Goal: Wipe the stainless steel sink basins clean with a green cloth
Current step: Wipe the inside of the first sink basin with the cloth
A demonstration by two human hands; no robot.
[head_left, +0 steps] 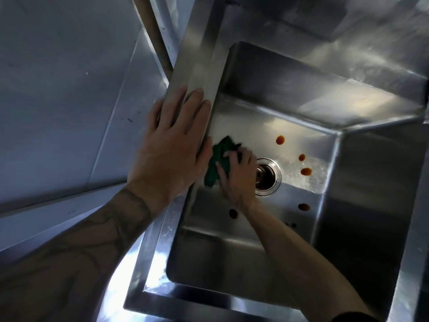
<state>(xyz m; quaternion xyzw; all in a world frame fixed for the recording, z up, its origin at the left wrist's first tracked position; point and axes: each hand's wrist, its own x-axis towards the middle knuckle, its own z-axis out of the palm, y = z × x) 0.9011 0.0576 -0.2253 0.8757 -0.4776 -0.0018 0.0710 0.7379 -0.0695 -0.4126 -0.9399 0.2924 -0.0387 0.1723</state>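
Left hand [171, 145]: lies palm down on the sink rim [199, 66]; its fingers [178, 101] are straight and close together, hold nothing, and point along the rim away from the person.
Right hand [239, 175]: reaches down into the sink basin [232, 247]; its fingers [222, 173] curl over the green cloth [218, 159] and press it onto the basin floor.
Green cloth: bunched up, showing beyond and beside the right fingers. It sits on the basin floor at the foot of the wall, below the rim that carries the left hand.
Drain [267, 177]: a round steel ring just behind the right hand, on the side away from the cloth; the back of the hand covers part of it.
Stains: brown-orange spots on the basin floor. One [280, 139] lies past the right fingers toward the far wall, two [306, 171] lie beyond the drain, and one dark spot [233, 213] sits just beside the right wrist.
Wet patch [308, 180]: a pale soapy sheen beyond the drain, well apart from the cloth.
Left forearm [92, 240]: bare, with dark tattoo lines.
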